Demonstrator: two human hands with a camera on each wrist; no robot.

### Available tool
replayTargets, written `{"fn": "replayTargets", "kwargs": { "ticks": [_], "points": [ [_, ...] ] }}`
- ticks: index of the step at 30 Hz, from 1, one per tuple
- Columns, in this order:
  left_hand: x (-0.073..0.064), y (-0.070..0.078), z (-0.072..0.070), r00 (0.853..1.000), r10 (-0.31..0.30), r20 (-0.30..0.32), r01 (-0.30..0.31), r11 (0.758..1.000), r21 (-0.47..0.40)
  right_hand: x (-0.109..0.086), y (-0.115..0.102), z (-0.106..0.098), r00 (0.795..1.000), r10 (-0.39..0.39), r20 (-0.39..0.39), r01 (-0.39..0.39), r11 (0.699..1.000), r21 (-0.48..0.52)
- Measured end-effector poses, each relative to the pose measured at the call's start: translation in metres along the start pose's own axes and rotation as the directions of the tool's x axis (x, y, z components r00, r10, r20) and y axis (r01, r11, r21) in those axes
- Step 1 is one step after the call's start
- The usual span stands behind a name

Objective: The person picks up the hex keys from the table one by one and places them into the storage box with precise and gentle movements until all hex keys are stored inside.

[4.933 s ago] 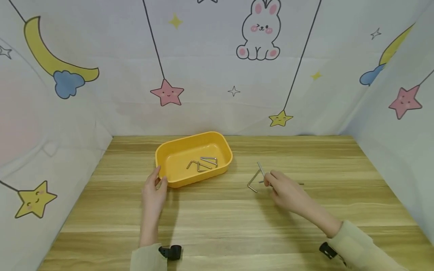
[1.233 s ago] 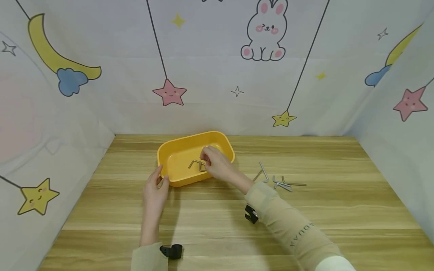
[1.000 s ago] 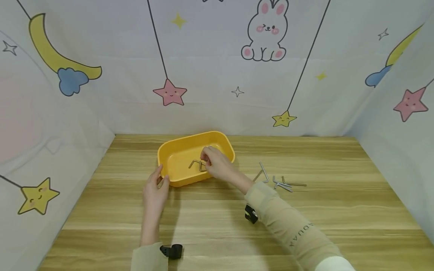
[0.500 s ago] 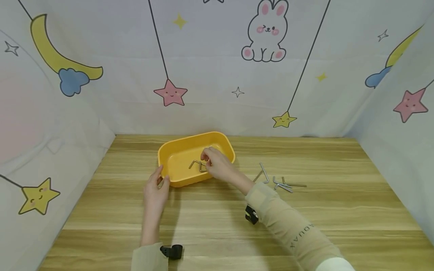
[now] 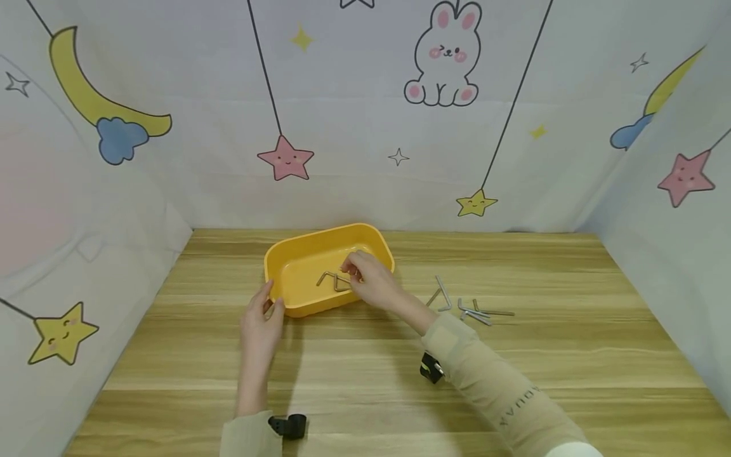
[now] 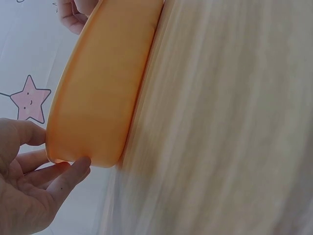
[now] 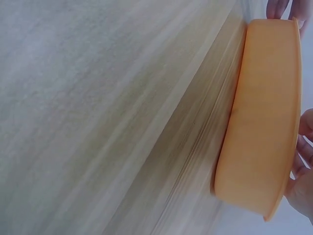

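A yellow plastic tray (image 5: pixel 305 304) stands on the wooden table, turned slightly askew. My left hand (image 5: pixel 263 317) holds its left end; in the left wrist view the thumb lies on the outer wall and the fingers (image 6: pixel 34 133) reach the rim. Over the tray's right part is my right hand (image 5: pixel 371 279), fingers bent down inside; whether they pinch anything is hidden. Brass-coloured hex keys (image 5: pixel 327 275) lie in the tray beside those fingertips. The right wrist view shows this hand (image 7: pixel 303 156) partly, behind the tray wall (image 7: pixel 261 112).
Right of the tray, several loose hex keys lie on the table (image 5: pixel 365 381): a silver one (image 5: pixel 445 294), a brass-coloured one (image 5: pixel 495 312) and others crossing nearby. A patterned cloth (image 5: pixel 342 197) hangs behind and along both sides.
Some seconds ago my right hand pinched a silver hex key right of the tray; since then it has moved left into the tray. Lately it has shifted slightly. My left hand has stayed put.
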State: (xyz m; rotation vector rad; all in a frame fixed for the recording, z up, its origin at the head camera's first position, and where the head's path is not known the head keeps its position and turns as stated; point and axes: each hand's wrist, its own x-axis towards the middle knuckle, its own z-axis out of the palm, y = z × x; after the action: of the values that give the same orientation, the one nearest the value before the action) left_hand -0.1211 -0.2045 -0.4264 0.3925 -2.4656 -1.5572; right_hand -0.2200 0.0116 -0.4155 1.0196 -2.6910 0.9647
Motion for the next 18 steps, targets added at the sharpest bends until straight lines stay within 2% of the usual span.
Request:
{"fn": "replayTargets", "kwargs": {
  "ticks": [18],
  "points": [
    [0.000,0.001,-0.001,1.000,0.002,0.008,-0.002,1.000,0.015,-0.022,0.005,-0.015,0.998,-0.037,-0.052,0.037,0.999,-0.004]
  ]
}}
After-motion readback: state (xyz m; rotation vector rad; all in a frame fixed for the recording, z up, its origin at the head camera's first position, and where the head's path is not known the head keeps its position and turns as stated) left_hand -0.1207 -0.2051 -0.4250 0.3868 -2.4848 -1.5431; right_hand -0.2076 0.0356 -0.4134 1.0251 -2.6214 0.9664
